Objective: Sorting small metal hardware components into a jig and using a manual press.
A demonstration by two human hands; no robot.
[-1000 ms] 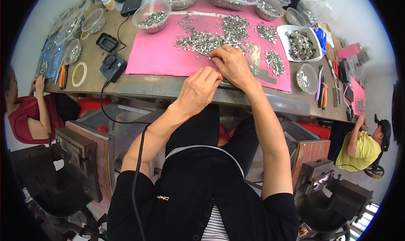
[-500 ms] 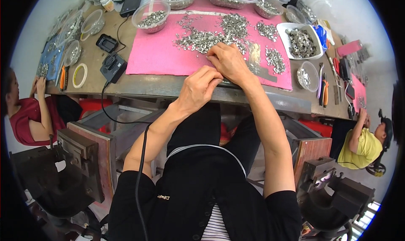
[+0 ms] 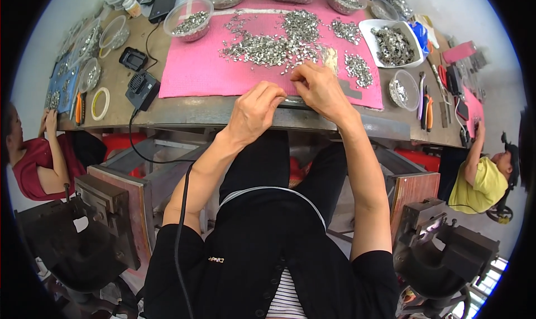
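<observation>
Together, the fingers of the left hand (image 3: 255, 111) are pinched close, and the right hand (image 3: 324, 93) has its finger and thumb bent near each other, but I cannot tell if either holds a tiny piece. Between the fingertips, a thin dark strip (image 3: 293, 102) lies along the table (image 3: 195, 104) edge, its long side going left to right. Just past the right fingers, shiny metal bits (image 3: 271, 50) point every which way on the pink mat (image 3: 195, 76).
</observation>
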